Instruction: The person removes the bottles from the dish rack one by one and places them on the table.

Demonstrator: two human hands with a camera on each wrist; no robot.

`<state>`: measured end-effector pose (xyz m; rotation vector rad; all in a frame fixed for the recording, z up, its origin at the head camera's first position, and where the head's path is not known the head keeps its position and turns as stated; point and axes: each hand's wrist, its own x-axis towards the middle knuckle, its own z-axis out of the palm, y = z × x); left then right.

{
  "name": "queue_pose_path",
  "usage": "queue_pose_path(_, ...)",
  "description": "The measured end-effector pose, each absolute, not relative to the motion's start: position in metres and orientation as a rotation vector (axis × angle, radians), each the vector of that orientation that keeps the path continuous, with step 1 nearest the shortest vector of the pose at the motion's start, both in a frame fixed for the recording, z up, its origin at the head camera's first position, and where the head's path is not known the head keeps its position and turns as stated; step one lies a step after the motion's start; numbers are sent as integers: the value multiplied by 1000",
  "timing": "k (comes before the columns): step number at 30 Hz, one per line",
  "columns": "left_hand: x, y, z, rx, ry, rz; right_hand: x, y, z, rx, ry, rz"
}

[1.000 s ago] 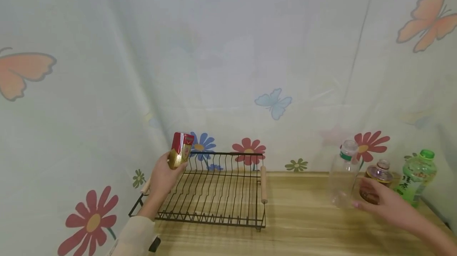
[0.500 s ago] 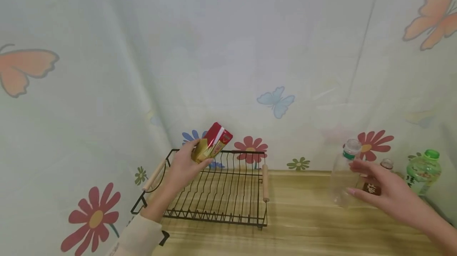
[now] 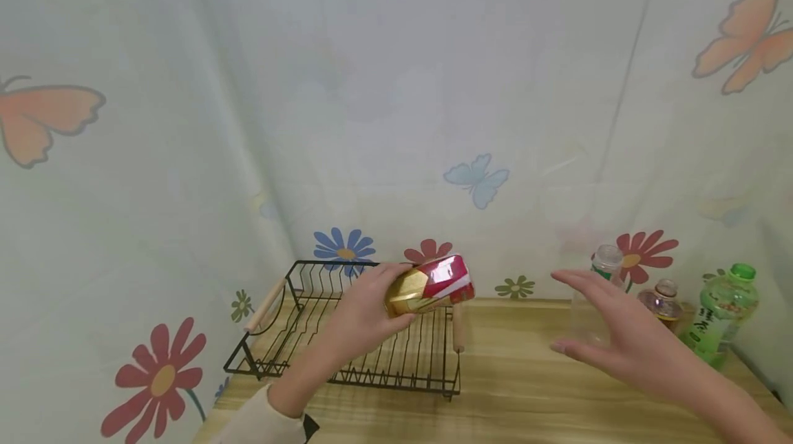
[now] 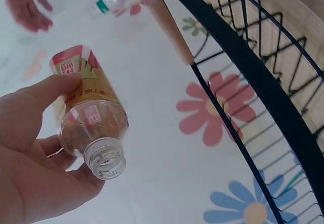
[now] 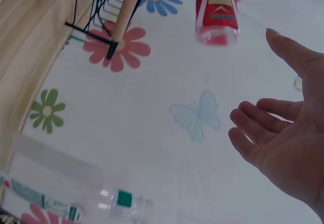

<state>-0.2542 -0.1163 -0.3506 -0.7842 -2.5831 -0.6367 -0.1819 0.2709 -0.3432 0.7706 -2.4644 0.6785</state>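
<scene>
My left hand (image 3: 362,310) grips a small clear plastic bottle (image 3: 436,284) with a red and gold label, held almost level above the rack. In the left wrist view, the mouth of the bottle (image 4: 96,118) is uncapped and points away from its red base end. The thumb lies across the label. My right hand (image 3: 632,337) is spread with thumb and fingers apart, facing the bottle's base but not touching it. Behind that hand stands a tall clear bottle (image 3: 608,259) with a green band at its neck, partly covered by the fingers.
A black wire dish rack (image 4: 248,54) with wooden handles (image 3: 266,305) stands on the wood-grain table (image 3: 514,375). At the right are a dark bottle with a purplish top (image 3: 663,303) and a green bottle (image 3: 721,320). A flowered curtain (image 3: 396,107) closes off the back.
My left hand has carried the bottle rightward across the rack, tipping it from upright to nearly level. My right hand has moved left from beside the dark bottle, in front of the tall clear bottle.
</scene>
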Motion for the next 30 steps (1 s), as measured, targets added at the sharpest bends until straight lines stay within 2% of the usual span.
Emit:
queue_pose_path(13,-236,-66,-360,-970,-2618,-442,-199,220,-352,902,-2477,657)
queue_pose_path(22,-226,-55,-367,-1063,-2631,-324,-206,205,-371,1000,-2528,604)
queue_pose_path(30,-223,-51,-368,-1041,-2655,-298,-211,198,-379,1019,-2537,545)
